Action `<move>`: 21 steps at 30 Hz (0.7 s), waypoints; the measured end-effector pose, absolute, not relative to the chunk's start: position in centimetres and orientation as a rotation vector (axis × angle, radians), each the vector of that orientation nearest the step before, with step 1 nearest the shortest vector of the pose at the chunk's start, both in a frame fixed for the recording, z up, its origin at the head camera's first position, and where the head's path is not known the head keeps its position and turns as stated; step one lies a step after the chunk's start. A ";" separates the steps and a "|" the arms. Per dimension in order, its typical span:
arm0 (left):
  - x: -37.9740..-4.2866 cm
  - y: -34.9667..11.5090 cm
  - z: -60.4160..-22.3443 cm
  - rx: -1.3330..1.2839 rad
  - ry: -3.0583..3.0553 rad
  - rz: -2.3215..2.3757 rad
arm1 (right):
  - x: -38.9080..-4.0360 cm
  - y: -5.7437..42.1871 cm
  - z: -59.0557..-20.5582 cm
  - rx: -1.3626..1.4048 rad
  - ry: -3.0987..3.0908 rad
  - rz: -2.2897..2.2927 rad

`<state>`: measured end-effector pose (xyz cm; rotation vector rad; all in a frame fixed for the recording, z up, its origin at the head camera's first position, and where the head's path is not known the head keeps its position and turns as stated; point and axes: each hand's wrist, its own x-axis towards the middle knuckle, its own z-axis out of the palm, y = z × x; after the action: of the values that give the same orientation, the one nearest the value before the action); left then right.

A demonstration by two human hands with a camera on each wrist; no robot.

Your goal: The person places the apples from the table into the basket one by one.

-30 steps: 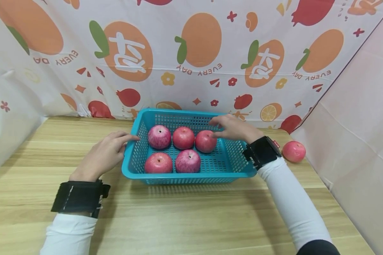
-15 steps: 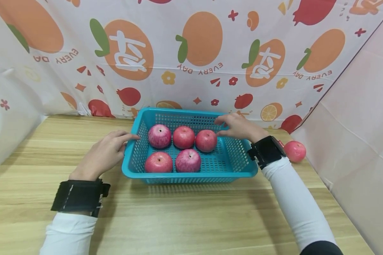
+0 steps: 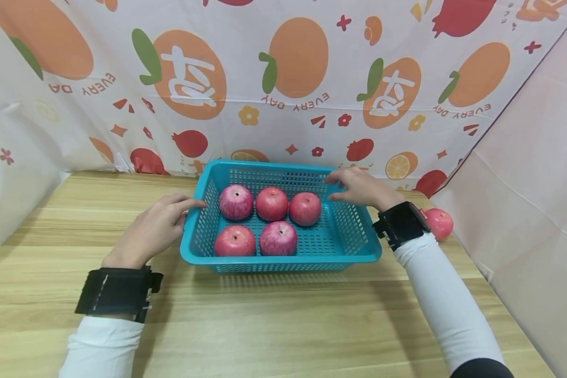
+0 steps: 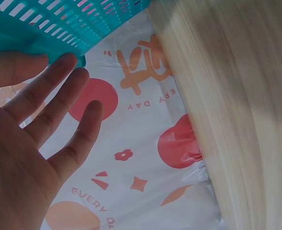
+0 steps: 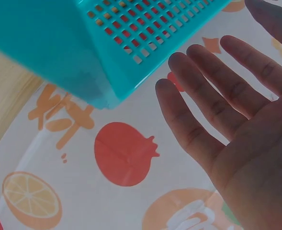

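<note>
A turquoise perforated basket [image 3: 283,260] stands on the wooden table and holds several red and pinkish apples. Three apples form its back row: a streaked purple-pink one [image 3: 236,203], a red middle one [image 3: 271,205] and a red right one [image 3: 305,210]. In front lie a red apple [image 3: 234,241] and a streaked one [image 3: 278,239]. My left hand [image 3: 153,231] has its index fingertip at the basket's left rim, the other fingers loosely extended. Over the basket's right back corner hovers my right hand [image 3: 364,188], fingers spread and nothing held; the right wrist view shows its fingers [image 5: 193,129] beside the basket wall.
Another apple [image 3: 439,223] lies on the table to the right, partly hidden by the right wristband [image 3: 401,224]. A fruit-printed sheet [image 3: 283,126] hangs right behind the basket. A white side cover [image 3: 524,210] borders the table [image 3: 264,325] on the right.
My right hand has moved to the right, away from the back-row right apple toward the basket's right end. The left hand, the basket and the apples have stayed in place.
</note>
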<state>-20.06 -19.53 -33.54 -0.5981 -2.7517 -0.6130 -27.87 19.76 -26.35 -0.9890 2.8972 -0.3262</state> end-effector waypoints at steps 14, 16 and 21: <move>-20.2 -19.5 -33.5 -0.601 -2.753 -0.617 | -28.0 21.2 -26.6 -0.962 2.894 -0.324; -20.2 -19.5 -33.5 -0.601 -2.753 -0.620 | -28.1 21.1 -26.5 -0.963 2.894 -0.325; -20.2 -19.6 -33.5 -0.600 -2.757 -0.626 | -28.2 21.4 -26.7 -0.955 2.889 -0.322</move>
<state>-20.16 -19.57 -33.45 -0.5998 -2.7570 -0.6258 -28.19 21.42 -26.67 -0.9554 2.8886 -0.3219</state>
